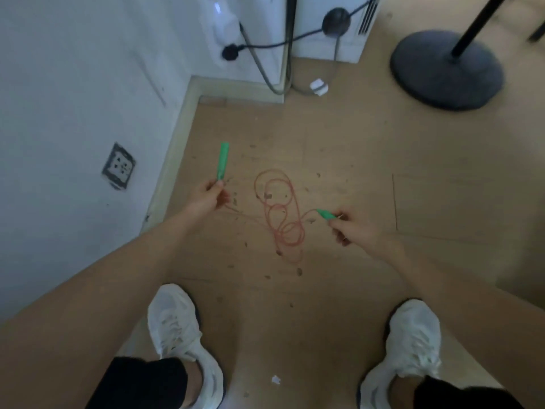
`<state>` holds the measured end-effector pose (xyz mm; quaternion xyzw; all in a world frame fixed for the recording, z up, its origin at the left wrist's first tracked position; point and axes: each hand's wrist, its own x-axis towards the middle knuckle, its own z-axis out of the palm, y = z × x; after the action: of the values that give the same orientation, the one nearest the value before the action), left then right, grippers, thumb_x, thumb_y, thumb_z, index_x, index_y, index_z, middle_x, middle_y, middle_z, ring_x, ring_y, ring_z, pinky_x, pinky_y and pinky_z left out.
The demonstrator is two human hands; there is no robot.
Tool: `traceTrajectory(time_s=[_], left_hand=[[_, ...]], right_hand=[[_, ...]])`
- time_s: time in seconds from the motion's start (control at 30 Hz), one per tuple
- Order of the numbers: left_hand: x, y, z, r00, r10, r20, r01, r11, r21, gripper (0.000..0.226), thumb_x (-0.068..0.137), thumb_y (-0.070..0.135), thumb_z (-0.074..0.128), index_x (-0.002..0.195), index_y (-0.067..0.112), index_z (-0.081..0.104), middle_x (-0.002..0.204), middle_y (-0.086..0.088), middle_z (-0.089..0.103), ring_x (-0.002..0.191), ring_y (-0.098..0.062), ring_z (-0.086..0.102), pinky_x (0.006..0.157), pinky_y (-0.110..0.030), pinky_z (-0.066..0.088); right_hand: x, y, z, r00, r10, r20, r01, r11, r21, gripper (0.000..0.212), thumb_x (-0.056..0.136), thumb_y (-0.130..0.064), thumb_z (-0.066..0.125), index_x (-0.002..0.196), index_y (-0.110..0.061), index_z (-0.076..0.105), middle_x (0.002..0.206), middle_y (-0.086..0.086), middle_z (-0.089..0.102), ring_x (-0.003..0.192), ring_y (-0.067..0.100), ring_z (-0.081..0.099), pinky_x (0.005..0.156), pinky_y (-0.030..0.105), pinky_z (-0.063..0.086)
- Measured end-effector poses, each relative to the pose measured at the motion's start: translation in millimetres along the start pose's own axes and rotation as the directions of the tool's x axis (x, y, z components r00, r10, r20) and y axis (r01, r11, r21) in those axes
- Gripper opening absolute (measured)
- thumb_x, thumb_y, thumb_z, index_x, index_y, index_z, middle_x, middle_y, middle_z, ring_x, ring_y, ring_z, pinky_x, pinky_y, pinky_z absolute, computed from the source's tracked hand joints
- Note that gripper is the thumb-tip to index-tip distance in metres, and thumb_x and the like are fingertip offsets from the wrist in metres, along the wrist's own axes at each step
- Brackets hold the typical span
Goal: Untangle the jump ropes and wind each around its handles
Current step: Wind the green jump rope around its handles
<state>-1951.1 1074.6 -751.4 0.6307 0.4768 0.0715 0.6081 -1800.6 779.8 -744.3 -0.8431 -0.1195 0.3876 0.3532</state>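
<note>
The left hand point(211, 196) is curled round the lower end of a long green plastic handle point(222, 160), which stands up and away from the fist. The right hand point(352, 228) pinches a second green plastic handle point(326, 214) by its rear end, with only the tip showing past the fingers. Between them a thin red jump-rope cord point(280, 211) lies on the tan wooden floor point(354, 149) in several overlapping loops, a strand running off to each handle. With both ends of one rope in hand and the loops not yet drawn out, this looks like the untangling step. No winding has begun, and no second rope is in view. The next move probably calls for lifting and spreading the handles so the coils fall open, while watching the crossings near the middle, where a loop could pull into a knot. Once the cord hangs free, the two handles could be brought side by side and the slack wrapped round them. As for writing — none can be read. The handles are plain at this sharpness, the white trainers point(174, 320) show no legible brand, and the grey-framed wall socket point(118, 165) bears no marking that can be made out.
</note>
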Motion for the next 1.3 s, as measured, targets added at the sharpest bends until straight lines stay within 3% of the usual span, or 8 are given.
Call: traceTrajectory(time_s=[0.27,0.37,0.47,0.53,0.7,0.9,1.17,1.3], left_hand=[[-78.9,156.2,-39.8,0.917,0.369,0.152,-0.377,0.926,0.022,0.013,0.1,0.016,0.058,0.089,0.012,0.062,0.068,-0.003,0.06,0.056,-0.01,0.061,0.062,-0.025,0.056],[-111.1,195.5,-55.8,0.858,0.466,0.217,-0.477,0.879,0.0,0.009,0.1,0.011,0.058,0.094,0.011,0.065,0.072,-0.003,0.06,0.057,-0.008,0.063,0.062,-0.022,0.056],[-145.8,224.9,-63.4,0.801,0.536,0.266,-0.547,0.836,-0.038,0.014,0.101,0.013,0.056,0.094,0.012,0.067,0.074,-0.002,0.065,0.061,-0.008,0.066,0.065,-0.019,0.056],[-165.9,237.5,-65.8,0.769,0.567,0.295,-0.577,0.814,-0.062,0.018,0.102,0.016,0.053,0.097,0.011,0.069,0.076,-0.001,0.068,0.065,-0.009,0.068,0.068,-0.021,0.055],[-187.6,241.6,-56.4,0.714,0.643,0.277,-0.632,0.762,-0.141,0.024,0.104,0.015,0.047,0.092,0.011,0.068,0.089,-0.007,0.072,0.079,-0.015,0.067,0.075,-0.028,0.052],[-190.5,232.5,-31.1,0.616,0.627,0.477,-0.667,0.737,-0.107,0.026,0.106,0.011,0.039,0.089,0.008,0.059,0.082,-0.001,0.069,0.08,-0.008,0.067,0.077,-0.019,0.052],[-190.4,222.9,-18.4,0.57,0.577,0.585,-0.689,0.724,-0.042,0.018,0.103,0.011,0.046,0.089,0.004,0.054,0.068,-0.011,0.065,0.057,-0.02,0.062,0.061,-0.025,0.05],[-186.2,221.2,-13.2,0.611,0.629,0.481,-0.715,0.7,-0.008,0.018,0.1,0.007,0.055,0.083,0.01,0.06,0.061,0.001,0.059,0.053,-0.014,0.052,0.054,-0.021,0.046]], right_hand=[[-63.7,-125.9,-82.6,0.944,-0.315,-0.095,0.302,0.944,-0.13,0.016,0.096,-0.027,0.061,0.108,-0.017,0.067,0.066,-0.003,0.056,0.051,0.011,0.047,0.047,0.024,0.037],[-100.9,-170.8,-105.8,0.881,-0.461,-0.105,0.433,0.876,-0.211,0.018,0.097,-0.022,0.06,0.111,-0.014,0.07,0.073,-0.012,0.058,0.052,-0.001,0.053,0.046,0.008,0.036],[-135.8,-209.4,-124.6,0.803,-0.587,-0.105,0.538,0.79,-0.295,0.014,0.092,-0.021,0.069,0.103,-0.015,0.074,0.088,-0.008,0.069,0.054,-0.016,0.055,0.051,0.005,0.037],[-155.1,-231.0,-133.9,0.757,-0.644,-0.111,0.595,0.75,-0.289,0.017,0.087,-0.023,0.074,0.102,-0.015,0.074,0.096,0.0,0.073,0.055,-0.011,0.058,0.052,0.007,0.04],[-185.4,-247.5,-130.9,0.66,-0.742,-0.117,0.729,0.671,-0.137,0.054,0.083,-0.021,0.078,0.132,-0.02,0.054,0.086,0.009,0.073,0.065,0.023,0.07,0.057,0.024,0.051],[-182.2,-240.6,-117.4,0.657,-0.753,-0.026,0.753,0.658,-0.003,0.098,0.084,-0.018,0.076,0.154,-0.045,0.013,0.087,0.01,0.074,0.072,0.026,0.072,0.063,0.033,0.057],[-170.0,-225.2,-116.8,0.678,-0.735,-0.02,0.735,0.678,-0.023,0.049,0.084,-0.017,0.075,0.129,-0.02,0.057,0.096,0.007,0.072,0.075,0.027,0.072,0.067,0.037,0.06],[-166.7,-225.8,-117.6,0.657,-0.747,-0.105,0.689,0.651,-0.319,0.045,0.083,-0.036,0.077,0.124,-0.026,0.062,0.087,-0.012,0.065,0.076,0.004,0.064,0.071,0.022,0.05]])
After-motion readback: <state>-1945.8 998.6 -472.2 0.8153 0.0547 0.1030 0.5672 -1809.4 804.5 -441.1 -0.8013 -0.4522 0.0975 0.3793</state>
